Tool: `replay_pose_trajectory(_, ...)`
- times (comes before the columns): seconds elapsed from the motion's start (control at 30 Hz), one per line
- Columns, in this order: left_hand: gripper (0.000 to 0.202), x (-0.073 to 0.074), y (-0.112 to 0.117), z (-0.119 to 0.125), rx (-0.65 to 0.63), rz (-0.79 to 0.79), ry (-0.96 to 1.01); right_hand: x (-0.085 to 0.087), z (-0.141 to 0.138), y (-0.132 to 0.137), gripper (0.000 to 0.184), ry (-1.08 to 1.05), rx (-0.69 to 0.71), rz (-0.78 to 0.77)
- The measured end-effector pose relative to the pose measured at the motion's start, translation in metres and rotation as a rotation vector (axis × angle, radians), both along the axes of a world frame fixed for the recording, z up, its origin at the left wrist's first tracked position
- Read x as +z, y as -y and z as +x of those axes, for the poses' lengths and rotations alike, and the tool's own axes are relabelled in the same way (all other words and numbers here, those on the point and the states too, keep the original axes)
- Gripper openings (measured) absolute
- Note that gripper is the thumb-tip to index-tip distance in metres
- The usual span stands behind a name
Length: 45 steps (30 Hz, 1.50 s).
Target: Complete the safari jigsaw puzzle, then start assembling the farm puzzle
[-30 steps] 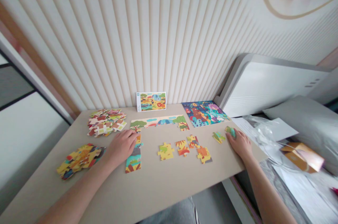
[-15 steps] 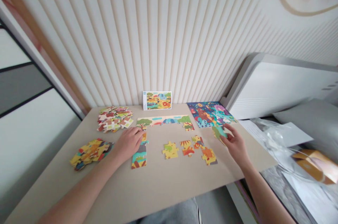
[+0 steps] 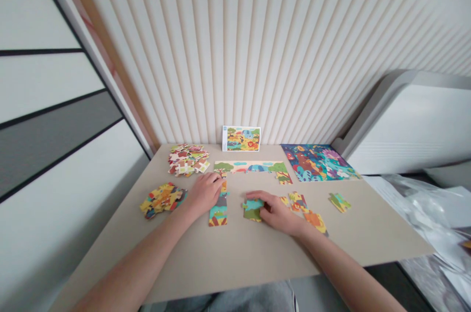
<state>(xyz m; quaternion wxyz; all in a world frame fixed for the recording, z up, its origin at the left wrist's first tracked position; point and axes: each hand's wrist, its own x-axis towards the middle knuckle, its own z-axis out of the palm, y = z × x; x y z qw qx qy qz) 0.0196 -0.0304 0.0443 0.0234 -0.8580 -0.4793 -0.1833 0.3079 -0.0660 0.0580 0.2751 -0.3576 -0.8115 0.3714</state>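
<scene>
My left hand [image 3: 206, 191] rests on the upper part of a joined column of puzzle pieces [image 3: 218, 215], its fingers bent and close together. The column hangs from the left end of a joined top strip [image 3: 247, 167] with trees and a blue elephant. My right hand [image 3: 277, 214] pinches a teal and green puzzle piece [image 3: 253, 209] a little right of that column. Beside and partly behind this hand lie loose lion pieces [image 3: 297, 201] and an orange-and-yellow piece [image 3: 315, 221]. Farther right lies a green and teal piece [image 3: 340, 202].
A picture card [image 3: 241, 139] leans upright against the ribbed wall. Two heaps of pieces, one reddish [image 3: 188, 160] and one yellow [image 3: 163, 200], lie at the left. A dark blue animal picture [image 3: 319, 163] lies at the back right. Clear plastic wrapping [image 3: 423, 204] lies beyond the table's right edge.
My right hand has moved left from the table's right side with a teal and green piece. A yellow loose piece is now out of sight. My left hand stays on the column; the view has shifted.
</scene>
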Motion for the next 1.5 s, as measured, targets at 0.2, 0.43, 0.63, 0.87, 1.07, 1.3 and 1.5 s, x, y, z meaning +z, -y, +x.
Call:
replay_pose_trajectory(0.2, 0.024, 0.001, 0.001, 0.001, 0.011, 0.001, -0.003, 0.006, 0.047, -0.002, 0.062, 0.128, -0.168, -0.048)
replay_pose_trajectory(0.43, 0.026, 0.002, 0.002, 0.001, 0.013, -0.004, -0.023, 0.02, 0.024, 0.004, 0.057, 0.068, -0.149, -0.102)
replay_pose_trajectory(0.63, 0.026, 0.004, 0.002, 0.001, 0.008, -0.009, -0.033, 0.014, -0.044, 0.002, 0.066, 0.164, 0.101, 0.215)
replay_pose_trajectory(0.87, 0.026, 0.005, 0.002, 0.003, 0.025, -0.008, -0.022, -0.001, -0.044, 0.013, 0.04, 0.3, 0.017, 0.343)
replay_pose_trajectory(1.07, 0.027, 0.002, 0.002, 0.003, 0.024, -0.016, -0.021, 0.003, -0.042, 0.018, 0.031, 0.317, 0.098, 0.393)
replay_pose_trajectory(1.3, 0.026, 0.003, 0.002, 0.003, 0.016, -0.019, -0.016, 0.008, -0.045, 0.02, 0.026, 0.359, 0.072, 0.442)
replay_pose_trajectory(1.5, 0.028, 0.004, 0.002, 0.004, 0.025, -0.025, -0.024, 0.006, -0.048, 0.02, 0.023, 0.388, 0.118, 0.533)
